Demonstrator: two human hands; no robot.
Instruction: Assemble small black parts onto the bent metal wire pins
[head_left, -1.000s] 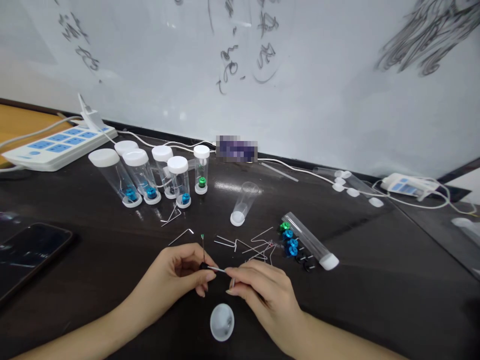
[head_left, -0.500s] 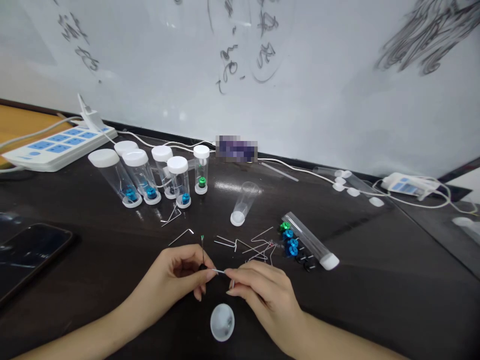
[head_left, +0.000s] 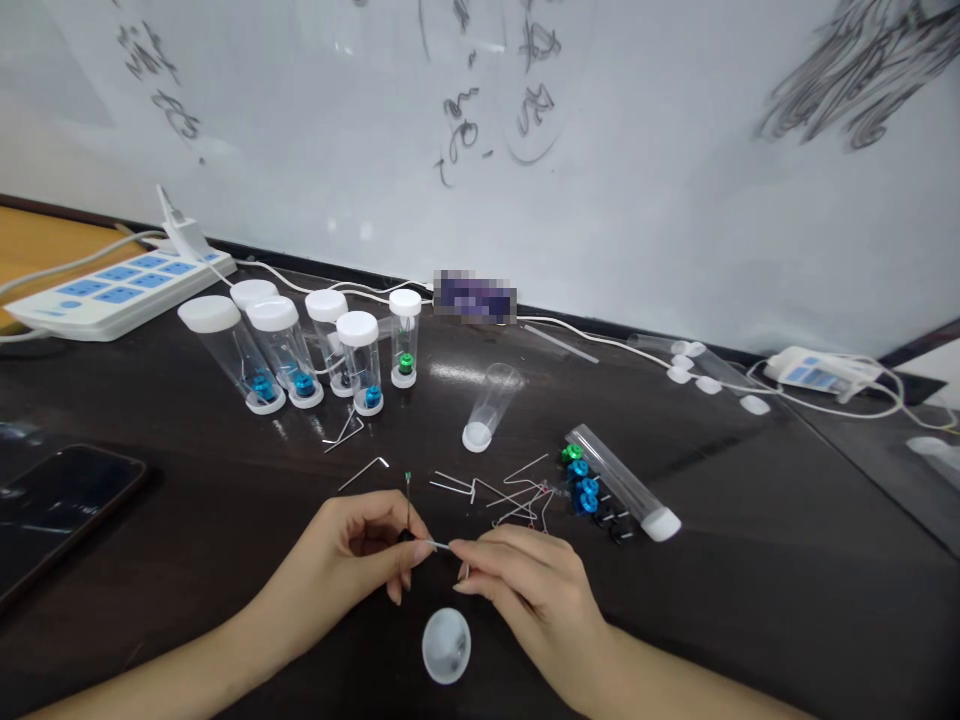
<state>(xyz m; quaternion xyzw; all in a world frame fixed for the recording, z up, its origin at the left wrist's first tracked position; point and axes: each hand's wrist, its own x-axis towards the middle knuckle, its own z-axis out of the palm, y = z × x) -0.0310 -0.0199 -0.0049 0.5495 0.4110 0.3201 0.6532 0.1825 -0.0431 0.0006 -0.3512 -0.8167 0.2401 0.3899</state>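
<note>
held rod (head_left: 441, 546): smooth metal | lying tube (head_left: 618, 482): clear plastic | tabletop (head_left: 750, 580): glossy

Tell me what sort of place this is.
Probably an office or meeting room, its dark table serving as a makeshift workbench. A whiteboard with handwriting rises behind it, a white power strip lies at the left, and capped clear tubes holding small parts stand near it.

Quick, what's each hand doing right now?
Left hand: closed, pinching a small black part.
Right hand: closed, holding a thin metal rod.
</note>
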